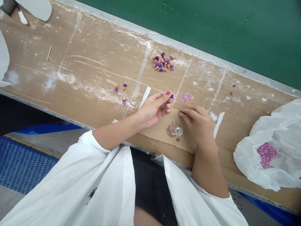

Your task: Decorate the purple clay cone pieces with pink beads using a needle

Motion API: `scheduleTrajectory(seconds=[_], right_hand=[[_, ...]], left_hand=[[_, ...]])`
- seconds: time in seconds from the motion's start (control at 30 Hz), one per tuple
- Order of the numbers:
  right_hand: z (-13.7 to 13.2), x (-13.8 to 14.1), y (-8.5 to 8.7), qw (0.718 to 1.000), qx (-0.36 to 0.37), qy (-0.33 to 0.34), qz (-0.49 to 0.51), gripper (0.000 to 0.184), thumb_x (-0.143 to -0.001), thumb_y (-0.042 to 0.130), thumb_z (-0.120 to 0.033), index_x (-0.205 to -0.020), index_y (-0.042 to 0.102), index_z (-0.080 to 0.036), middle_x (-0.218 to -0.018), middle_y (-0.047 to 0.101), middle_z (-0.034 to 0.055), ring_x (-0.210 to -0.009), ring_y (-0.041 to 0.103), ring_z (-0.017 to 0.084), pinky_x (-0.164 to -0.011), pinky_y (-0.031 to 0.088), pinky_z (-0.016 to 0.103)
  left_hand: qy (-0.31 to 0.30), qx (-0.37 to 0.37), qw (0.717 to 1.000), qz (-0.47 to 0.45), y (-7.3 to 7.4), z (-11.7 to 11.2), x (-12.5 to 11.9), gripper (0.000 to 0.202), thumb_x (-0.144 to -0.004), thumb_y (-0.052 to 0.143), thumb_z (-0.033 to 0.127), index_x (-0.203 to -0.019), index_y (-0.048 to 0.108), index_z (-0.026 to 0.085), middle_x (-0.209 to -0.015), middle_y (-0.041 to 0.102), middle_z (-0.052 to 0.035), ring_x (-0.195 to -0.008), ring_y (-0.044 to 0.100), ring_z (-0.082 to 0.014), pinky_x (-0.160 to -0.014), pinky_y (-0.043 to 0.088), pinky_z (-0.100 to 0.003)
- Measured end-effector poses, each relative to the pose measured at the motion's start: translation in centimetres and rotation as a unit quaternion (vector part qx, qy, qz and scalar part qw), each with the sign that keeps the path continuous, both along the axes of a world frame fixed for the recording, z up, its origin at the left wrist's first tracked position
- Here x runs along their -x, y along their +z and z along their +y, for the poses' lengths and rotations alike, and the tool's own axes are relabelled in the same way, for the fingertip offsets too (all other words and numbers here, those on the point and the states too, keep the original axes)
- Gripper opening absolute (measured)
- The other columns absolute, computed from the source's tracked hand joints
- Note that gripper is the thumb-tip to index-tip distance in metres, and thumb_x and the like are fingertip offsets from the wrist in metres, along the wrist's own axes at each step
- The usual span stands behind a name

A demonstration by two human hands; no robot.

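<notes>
My left hand [156, 108] pinches a small purple-and-pink piece [173, 96] at its fingertips, long axis pointing right toward the pink bits [186, 97] just beyond. My right hand [196, 122] is curled, fingertips on the cardboard [155, 131] below those bits, holding nothing I can see; a clear little cup [175, 129] sits beside its thumb

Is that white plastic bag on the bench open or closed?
Open. The white plastic bag lies spread on the cardboard-covered bench, with a heap of pink beads exposed on it.
</notes>
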State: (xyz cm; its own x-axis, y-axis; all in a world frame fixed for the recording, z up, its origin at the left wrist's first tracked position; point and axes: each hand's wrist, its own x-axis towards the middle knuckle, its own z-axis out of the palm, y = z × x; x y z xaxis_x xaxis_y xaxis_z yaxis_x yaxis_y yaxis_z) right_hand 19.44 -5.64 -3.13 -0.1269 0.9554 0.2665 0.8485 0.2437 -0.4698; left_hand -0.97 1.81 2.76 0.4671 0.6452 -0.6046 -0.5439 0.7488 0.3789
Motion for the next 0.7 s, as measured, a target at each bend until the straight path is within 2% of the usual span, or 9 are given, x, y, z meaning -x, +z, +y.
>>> scheduleTrajectory(seconds=[0.1,0.2,0.33,0.43,0.47,0.53,0.57,0.67,0.7], right_hand=[[0.4,0.5,-0.5,0.999,-0.004,-0.011,-0.042,0.02,-0.102,0.057,-0.026,-0.086,0.068,-0.023,-0.085,0.066,0.0046,-0.078,0.057,0.023,-0.07,0.045,0.037],[0.7,0.3,-0.8,0.997,-0.007,-0.013,-0.071,0.02,-0.101,0.053,-0.023,-0.083,0.062,-0.023,-0.081,0.061,0.0043,-0.077,0.056,0.023,-0.068,0.044,0.036],[0.9,0.1,0.0,0.995,-0.075,-0.032,0.052,0.015,-0.1,0.058,-0.024,-0.086,0.062,-0.024,-0.08,0.061,0.002,-0.073,0.06,0.02,-0.064,0.048,0.034],[0.9,0.8,1.7,0.974,-0.147,-0.046,0.167,0.006,-0.096,0.068,-0.025,-0.09,0.069,-0.025,-0.081,0.066,0.0021,-0.072,0.065,0.021,-0.059,0.05,0.034],[0.8,1.1,2.2,0.971,-0.152,-0.033,0.184,0.004,-0.094,0.071,-0.024,-0.091,0.071,-0.027,-0.081,0.068,0.0024,-0.071,0.067,0.022,-0.057,0.051,0.035],[0.7,1.5,2.8,0.978,-0.134,0.02,0.158,0.012,-0.087,0.08,-0.024,-0.092,0.077,-0.034,-0.079,0.072,0.0022,-0.057,0.065,0.022,-0.047,0.046,0.037],[0.7,1.6,2.7,0.977,-0.161,0.031,0.139,0.017,-0.082,0.085,-0.028,-0.092,0.08,-0.04,-0.076,0.073,0.0019,-0.047,0.059,0.021,-0.039,0.039,0.038],[0.9,1.6,1.5,0.985,-0.09,0.001,0.148,0.032,-0.082,0.082,-0.034,-0.108,0.079,-0.053,-0.083,0.075,0.007,-0.052,0.064,0.029,-0.036,0.035,0.044],[1.0,1.5,0.9,0.978,-0.109,-0.019,0.178,0.031,-0.079,0.083,-0.039,-0.106,0.08,-0.054,-0.08,0.074,0.009,-0.052,0.063,0.032,-0.036,0.034,0.046]], left_hand=[[-0.005,-0.005,1.0,0.0,-0.3,-0.3,-0.1,0.025,-0.104,0.055,0.017,-0.08,0.056,0.013,-0.068,0.056,0.0059,-0.055,0.054,-0.0014,-0.058,0.046,-0.016],[-0.017,-0.002,1.0,-0.008,-0.6,-0.5,-0.3,0.026,-0.105,0.052,0.016,-0.08,0.055,0.014,-0.072,0.06,0.0036,-0.067,0.063,-0.0058,-0.072,0.053,-0.022],[-0.056,0.019,0.998,-0.013,-0.8,-0.6,-0.4,0.029,-0.104,0.043,0.009,-0.081,0.061,0.012,-0.075,0.065,-0.0008,-0.074,0.067,-0.0099,-0.08,0.054,-0.027],[-0.123,0.046,0.991,-0.016,-0.9,-1.0,-0.8,0.034,-0.105,0.041,0.011,-0.082,0.066,0.01,-0.076,0.067,-0.0031,-0.07,0.066,-0.0093,-0.076,0.053,-0.025],[-0.148,0.05,0.987,-0.024,-1.1,-1.2,-1.0,0.034,-0.106,0.042,0.014,-0.082,0.066,0.01,-0.075,0.068,-0.0033,-0.067,0.064,-0.0089,-0.073,0.052,-0.024],[-0.195,0.05,0.979,-0.043,-1.9,-1.5,-1.5,0.035,-0.107,0.045,0.018,-0.078,0.065,0.012,-0.071,0.066,-0.0035,-0.064,0.064,-0.0104,-0.067,0.051,-0.024],[-0.207,0.044,0.976,-0.058,-2.4,-1.5,-1.7,0.035,-0.106,0.048,0.02,-0.076,0.064,0.012,-0.069,0.064,-0.003,-0.064,0.064,-0.011,-0.066,0.051,-0.024],[-0.218,0.033,0.974,-0.041,-3.8,-1.4,-2.0,0.031,-0.1,0.064,0.026,-0.071,0.063,0.013,-0.068,0.061,-0.0039,-0.059,0.057,-0.0099,-0.055,0.045,-0.02],[-0.215,0.034,0.975,-0.044,-3.8,-1.3,-1.9,0.031,-0.098,0.067,0.026,-0.07,0.064,0.012,-0.067,0.058,-0.0032,-0.055,0.052,-0.0081,-0.05,0.04,-0.018]])
